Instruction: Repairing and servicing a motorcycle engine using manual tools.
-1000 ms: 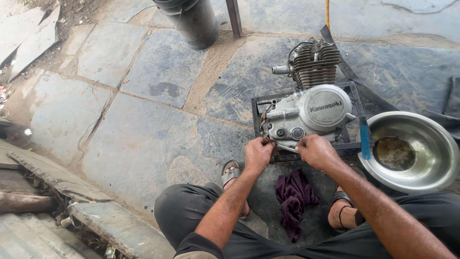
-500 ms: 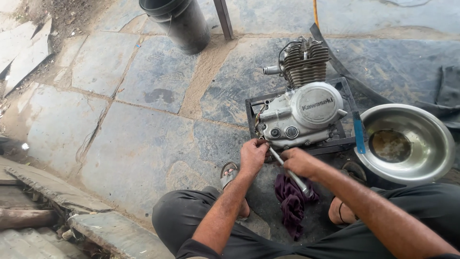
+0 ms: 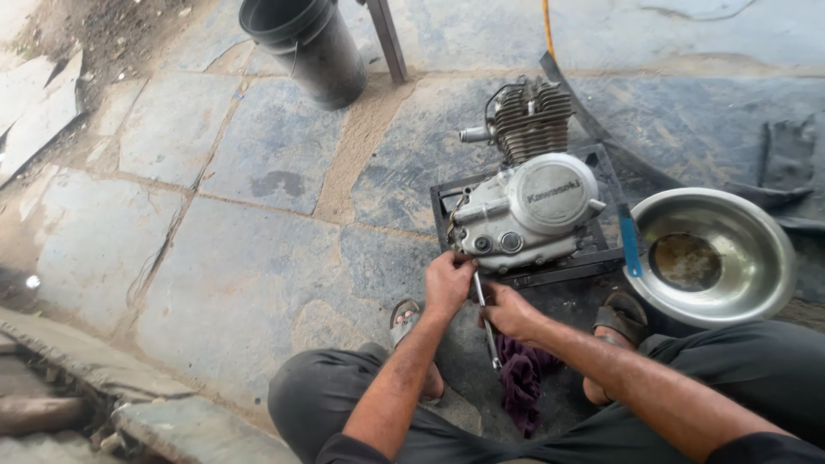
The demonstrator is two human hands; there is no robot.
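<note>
head view | left hand (image 3: 449, 282) closed round top of long metal tool (image 3: 486, 320), right at lower front edge of engine (image 3: 524, 206) on its black tray (image 3: 601, 256) | right hand (image 3: 510, 311) wrapped round the shaft lower down | risk imo: greasy grip, tool slips off, knuckles smack casing

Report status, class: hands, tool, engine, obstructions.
Left hand at engine lower corner. Right hand grips metal wrench. Purple rag beneath; steel bowl alongside, apart.
</note>
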